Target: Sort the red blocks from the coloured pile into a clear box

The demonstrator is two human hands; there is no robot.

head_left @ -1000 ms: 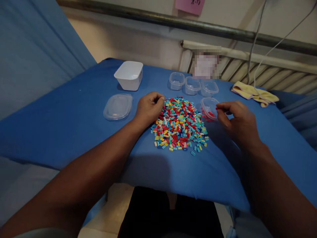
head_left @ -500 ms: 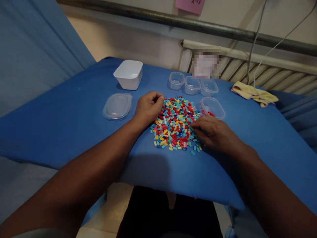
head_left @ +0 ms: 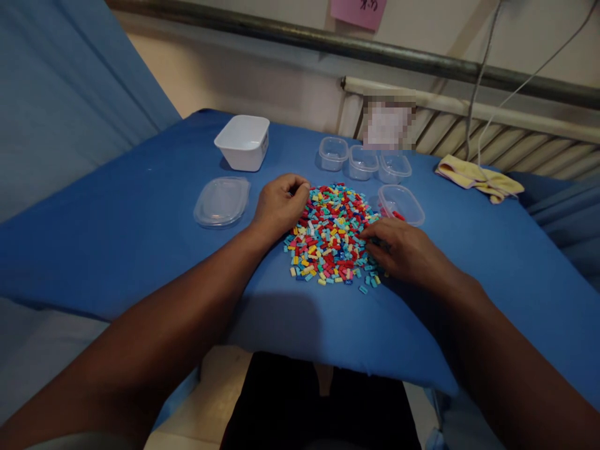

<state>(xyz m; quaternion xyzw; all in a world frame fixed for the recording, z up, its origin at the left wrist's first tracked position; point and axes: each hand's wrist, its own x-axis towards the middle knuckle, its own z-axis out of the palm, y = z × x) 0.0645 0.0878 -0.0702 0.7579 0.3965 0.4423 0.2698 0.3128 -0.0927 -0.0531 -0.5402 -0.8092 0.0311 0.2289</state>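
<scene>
blue table cover [head_left: 117,250] is made of matt, smooth-ish cloth; little bricks [head_left: 335,234] are moulded in hard-looking plastic; small tubs [head_left: 362,169] and flat lid [head_left: 222,203] are done in glossy, see-through plastic; white bin [head_left: 242,156] is made of smooth opaque plastic; yellow rag [head_left: 475,178] is made of soft-looking cloth; wall pipe [head_left: 300,38] is finished in dull metal

A plain indoor work corner, its exact kind unclear. A blue-covered table [head_left: 117,250] stands by a pale wall [head_left: 234,69] with a ribbed radiator [head_left: 515,120], metal pipe [head_left: 300,36] and pink paper note [head_left: 359,11].
</scene>
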